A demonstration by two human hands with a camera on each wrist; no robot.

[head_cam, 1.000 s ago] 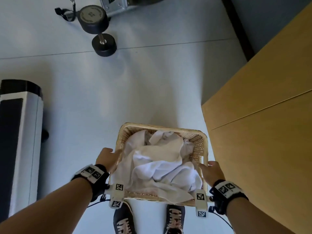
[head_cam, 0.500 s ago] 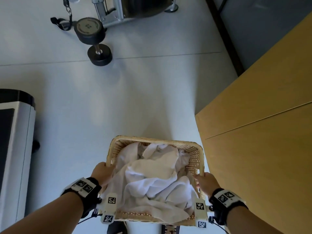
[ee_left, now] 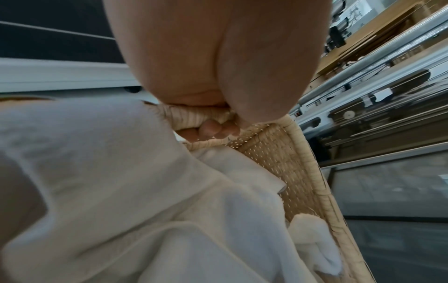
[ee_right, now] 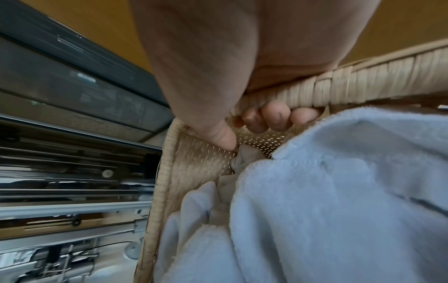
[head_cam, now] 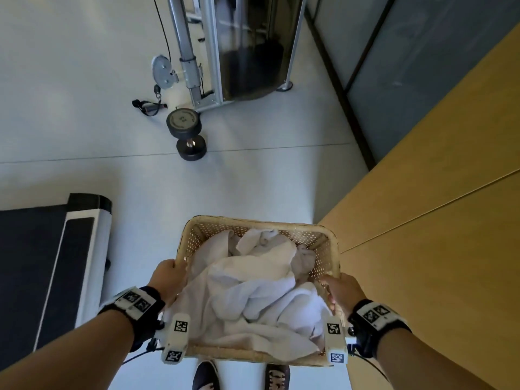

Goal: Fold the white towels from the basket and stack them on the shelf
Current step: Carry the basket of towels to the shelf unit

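1. Left hand (head_cam: 168, 280): fingers curled around the wrapped rim of the rectangular woven wicker basket (head_cam: 260, 222), gripping it.
2. Crumpled white terry towels (head_cam: 253, 291): heaped unfolded inside the basket, which is held above the pale grey floor (head_cam: 253, 175).
3. Right hand (head_cam: 344, 291): fingers hooked under the opposite rim.
4. Change: the basket has risen over the last second, beside the tan wooden surface (head_cam: 422, 249), possibly the shelf unit. Folding has not begun.

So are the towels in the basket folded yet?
Not folded: the towels lie crumpled in the basket, which both hands hold.
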